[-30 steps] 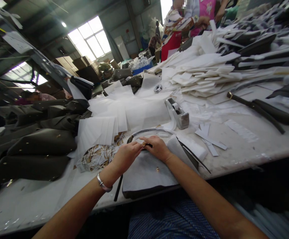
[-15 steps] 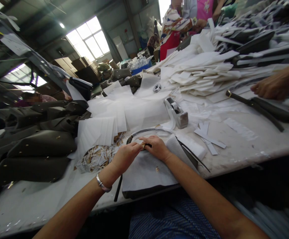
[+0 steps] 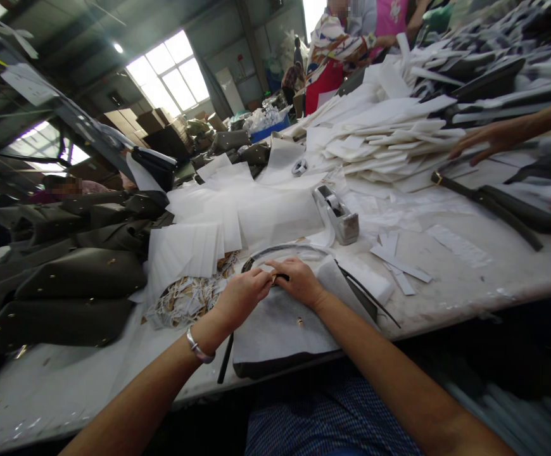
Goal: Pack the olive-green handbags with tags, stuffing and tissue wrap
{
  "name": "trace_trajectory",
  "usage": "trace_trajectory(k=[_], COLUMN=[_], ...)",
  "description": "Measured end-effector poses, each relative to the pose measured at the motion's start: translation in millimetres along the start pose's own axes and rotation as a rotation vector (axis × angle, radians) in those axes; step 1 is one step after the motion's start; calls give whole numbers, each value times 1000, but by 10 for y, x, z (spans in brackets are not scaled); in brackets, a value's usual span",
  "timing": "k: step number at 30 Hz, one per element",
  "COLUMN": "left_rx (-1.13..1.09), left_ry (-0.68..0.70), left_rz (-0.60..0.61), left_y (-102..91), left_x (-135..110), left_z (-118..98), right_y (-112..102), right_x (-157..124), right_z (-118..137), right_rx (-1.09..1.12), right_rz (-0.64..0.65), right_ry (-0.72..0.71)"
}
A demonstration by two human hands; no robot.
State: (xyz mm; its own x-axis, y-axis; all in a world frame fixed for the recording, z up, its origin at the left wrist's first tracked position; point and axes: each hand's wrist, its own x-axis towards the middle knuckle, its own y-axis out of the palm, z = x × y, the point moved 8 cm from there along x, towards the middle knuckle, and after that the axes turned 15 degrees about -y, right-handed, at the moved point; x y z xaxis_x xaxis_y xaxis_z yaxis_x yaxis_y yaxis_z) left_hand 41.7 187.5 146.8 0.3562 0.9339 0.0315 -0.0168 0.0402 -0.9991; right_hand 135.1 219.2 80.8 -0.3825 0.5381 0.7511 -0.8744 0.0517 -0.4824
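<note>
A dark bag (image 3: 275, 367) lies at the table's front edge, with a white sheet (image 3: 275, 335) over most of it. A small gold fitting (image 3: 299, 322) pokes through the sheet. Over the bag's upper part, my left hand (image 3: 247, 292) is closed, its fingertips at a small tan piece that may be a tag. Touching close beside it, my right hand (image 3: 300, 282) pinches a short dark strap end (image 3: 282, 277). My fingers partly hide both pieces. A handle in clear wrap (image 3: 294, 247) arches beyond my hands.
A tape dispenser (image 3: 337, 215) stands beyond my right hand. Stringed tags (image 3: 187, 301) and white sheets (image 3: 185, 250) lie leftward, near stacked dark bags (image 3: 80, 275). At right are paper strips (image 3: 401, 263), a heap of white foam sheets (image 3: 389, 139) and a co-worker's hand (image 3: 489, 140).
My left hand has shifted slightly, while my right hand stays almost still. The co-worker's hand at right has lifted off the dark bag and reached away toward the white heap.
</note>
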Motion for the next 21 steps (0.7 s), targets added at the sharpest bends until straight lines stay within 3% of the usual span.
trace_trajectory(k=[11, 16, 21], left_rx=[-206, -322, -427], left_ry=[-45, -128, -150], left_rz=[27, 37, 180], left_y=[37, 46, 254], left_x=[125, 189, 238], left_z=[114, 257, 365], right_y=[17, 6, -2], right_x=[-12, -10, -14], right_z=[17, 38, 70], right_rx=[5, 58, 49], right_rz=[0, -37, -36], right_ry=[-44, -63, -103])
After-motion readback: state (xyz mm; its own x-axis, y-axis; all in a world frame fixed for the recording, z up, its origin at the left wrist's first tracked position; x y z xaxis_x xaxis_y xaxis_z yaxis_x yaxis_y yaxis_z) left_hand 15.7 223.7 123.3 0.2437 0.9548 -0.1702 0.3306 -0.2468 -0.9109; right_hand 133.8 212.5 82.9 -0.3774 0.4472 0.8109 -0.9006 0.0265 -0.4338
